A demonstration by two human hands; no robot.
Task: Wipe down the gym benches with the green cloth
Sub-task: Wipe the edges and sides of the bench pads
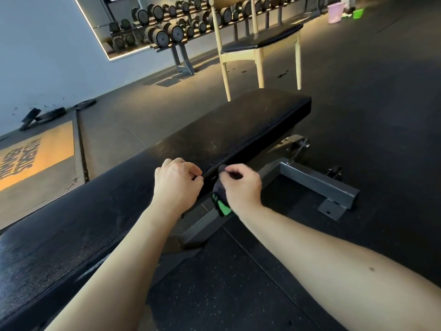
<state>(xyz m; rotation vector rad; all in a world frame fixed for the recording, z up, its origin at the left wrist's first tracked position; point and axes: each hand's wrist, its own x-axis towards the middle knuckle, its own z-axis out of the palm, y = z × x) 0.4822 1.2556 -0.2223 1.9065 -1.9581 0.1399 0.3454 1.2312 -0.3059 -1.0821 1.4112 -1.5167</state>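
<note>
A long black padded gym bench (238,125) runs from the lower left to the upper middle of the head view. My right hand (241,185) grips a bunched cloth (220,199), dark on top with a bright green part hanging below, against the bench's near side edge. My left hand (177,181) lies on the bench top at the gap between the two pads, its fingers curled at the pad's edge; nothing shows in its grasp. Fine droplets glisten on the far pad.
The bench's grey steel base frame (317,180) sits on the dark rubber floor at right. A wooden chair (260,44) stands beyond the bench. A dumbbell rack (176,27) lines the back wall. Weight plates (47,114) lie at left. Pink bucket (336,11) at far back.
</note>
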